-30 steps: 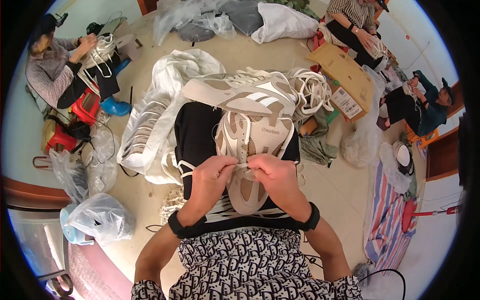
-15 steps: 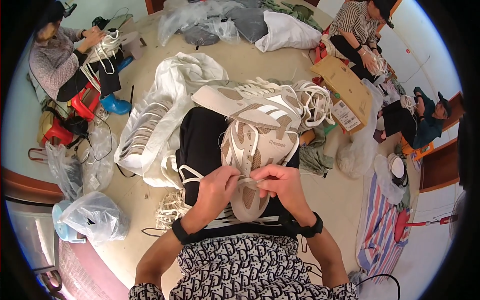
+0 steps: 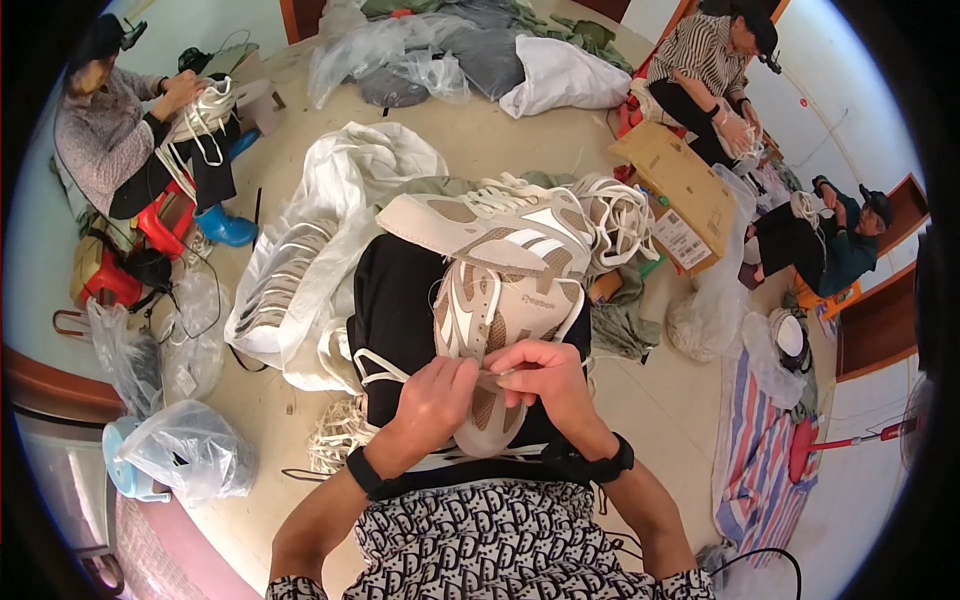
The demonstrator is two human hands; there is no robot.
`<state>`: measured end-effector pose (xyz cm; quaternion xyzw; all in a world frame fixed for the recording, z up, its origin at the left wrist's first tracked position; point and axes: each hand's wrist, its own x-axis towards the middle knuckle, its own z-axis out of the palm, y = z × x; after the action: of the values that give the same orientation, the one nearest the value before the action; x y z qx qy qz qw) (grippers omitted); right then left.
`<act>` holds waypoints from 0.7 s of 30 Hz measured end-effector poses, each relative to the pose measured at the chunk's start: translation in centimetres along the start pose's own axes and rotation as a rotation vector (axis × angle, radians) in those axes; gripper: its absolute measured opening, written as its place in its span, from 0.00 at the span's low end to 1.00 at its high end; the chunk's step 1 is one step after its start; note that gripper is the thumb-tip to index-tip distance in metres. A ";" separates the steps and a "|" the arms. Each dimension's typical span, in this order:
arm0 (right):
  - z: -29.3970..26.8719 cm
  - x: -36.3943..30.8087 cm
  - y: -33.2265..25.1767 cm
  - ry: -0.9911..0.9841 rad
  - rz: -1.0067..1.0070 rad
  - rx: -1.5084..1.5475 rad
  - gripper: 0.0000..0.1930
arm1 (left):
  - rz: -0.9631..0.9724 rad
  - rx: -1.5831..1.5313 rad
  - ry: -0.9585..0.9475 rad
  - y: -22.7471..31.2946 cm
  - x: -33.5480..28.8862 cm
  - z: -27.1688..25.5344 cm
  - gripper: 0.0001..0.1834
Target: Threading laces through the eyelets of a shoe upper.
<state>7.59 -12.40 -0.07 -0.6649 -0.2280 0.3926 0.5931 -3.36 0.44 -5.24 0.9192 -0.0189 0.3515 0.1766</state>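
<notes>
Closest to the body, a beige shoe upper is resting over the black trousers on the person's lap, its rounded toe pointing back at the wearer. Just beyond that toe, the left hand and right hand are meeting over the lowest lace holes, each grip pinching closed on what appears to be the white lace, though the fingers are hiding the exact spot. Lacing seems to be the step in hand, and the next move probably calls for guiding the lace through a hole while keeping the upper steady. The upper is lying directly beneath both grips, its wider part stretching away from them. Farther out, a second upper is lying across it, and beyond, a co-worker is handling another laced piece.
</notes>
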 end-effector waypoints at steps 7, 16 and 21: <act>-0.8 0.3 0.5 -0.052 -0.012 0.004 0.05 | 0.229 0.179 -0.194 -1.1 1.7 -1.4 0.24; -3.5 -1.5 3.0 0.100 -0.130 0.011 0.07 | 0.461 0.579 -0.529 -0.6 4.0 -2.5 0.12; -4.0 -2.1 4.5 0.127 -0.143 0.025 0.07 | 0.261 0.456 -0.671 0.0 4.9 -2.4 0.07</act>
<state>8.80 -17.38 -3.97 -0.6629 -0.2318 0.3094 0.6412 -1.24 1.71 -0.37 0.9880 -0.1135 0.0474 -0.0930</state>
